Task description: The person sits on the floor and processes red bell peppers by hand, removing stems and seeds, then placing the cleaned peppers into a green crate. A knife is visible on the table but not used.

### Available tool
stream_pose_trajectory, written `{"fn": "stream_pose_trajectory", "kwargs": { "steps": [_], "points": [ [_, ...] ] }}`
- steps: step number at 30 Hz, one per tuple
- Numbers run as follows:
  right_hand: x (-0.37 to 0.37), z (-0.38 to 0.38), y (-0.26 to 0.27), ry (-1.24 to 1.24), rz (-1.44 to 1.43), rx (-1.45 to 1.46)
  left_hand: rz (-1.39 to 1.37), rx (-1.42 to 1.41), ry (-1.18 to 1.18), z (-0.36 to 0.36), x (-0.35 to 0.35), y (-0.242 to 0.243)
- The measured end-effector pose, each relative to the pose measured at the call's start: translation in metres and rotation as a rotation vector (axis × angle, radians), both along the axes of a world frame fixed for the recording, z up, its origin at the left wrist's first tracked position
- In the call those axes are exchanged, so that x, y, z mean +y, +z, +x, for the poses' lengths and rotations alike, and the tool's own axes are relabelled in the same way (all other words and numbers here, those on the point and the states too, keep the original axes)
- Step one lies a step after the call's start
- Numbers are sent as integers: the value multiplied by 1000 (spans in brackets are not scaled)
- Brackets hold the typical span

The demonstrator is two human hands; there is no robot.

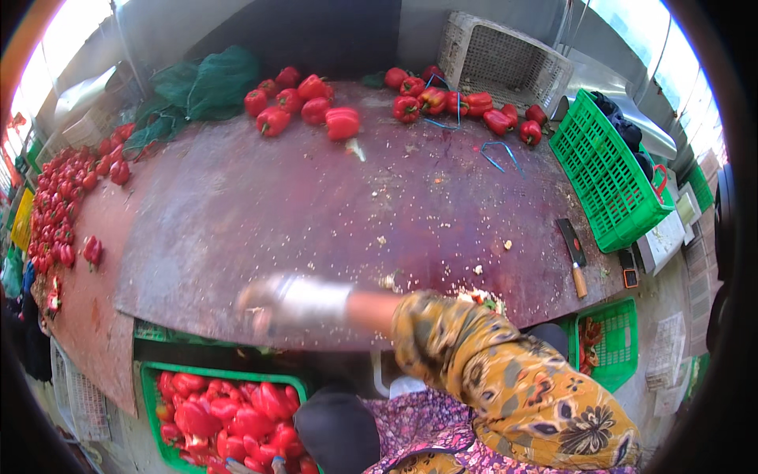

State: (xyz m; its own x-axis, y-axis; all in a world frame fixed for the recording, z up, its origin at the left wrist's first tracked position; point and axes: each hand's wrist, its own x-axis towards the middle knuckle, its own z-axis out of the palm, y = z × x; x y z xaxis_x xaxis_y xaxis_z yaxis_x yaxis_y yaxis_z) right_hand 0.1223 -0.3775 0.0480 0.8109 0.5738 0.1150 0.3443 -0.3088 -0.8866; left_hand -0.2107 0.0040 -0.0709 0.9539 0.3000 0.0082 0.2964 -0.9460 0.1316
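Observation:
My right hand (260, 305), blurred by motion, is over the near edge of the dark red tabletop (331, 225). A white band wraps its wrist, and whether its fingers hold anything is too blurred to tell. At the bottom rim of the view, fingertips of my left hand (238, 467) show among red bell peppers (237, 415) in a green plastic crate (222, 372). The rest of that hand is cut off, so its grip cannot be judged. Pale seeds and pepper scraps (482, 298) are scattered over the table, thickest beside my right forearm.
Whole red peppers (343, 123) stand along the table's far edge, and a large heap (65, 189) covers the left side. A wooden-handled cleaver (573, 249) lies right, near a tilted green crate (610, 178). Behind stands a white crate (509, 59); below right, another green crate (616, 349).

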Motion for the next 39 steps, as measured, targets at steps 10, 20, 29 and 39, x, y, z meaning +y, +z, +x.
{"fn": "stream_pose_trajectory", "kwargs": {
  "steps": [10,20,29,39],
  "points": [
    [-222,272,0,-994,-820,12,89,98,-18,37,-7,22],
    [-267,103,28,-623,-197,45,-8,-14,60,61,-6,25],
    [-217,-109,26,-667,-856,93,-1011,-322,-198,141,-165,124],
    [-197,-41,5,-633,-856,286,-1910,484,-146,193,-350,143]
  ]
}}
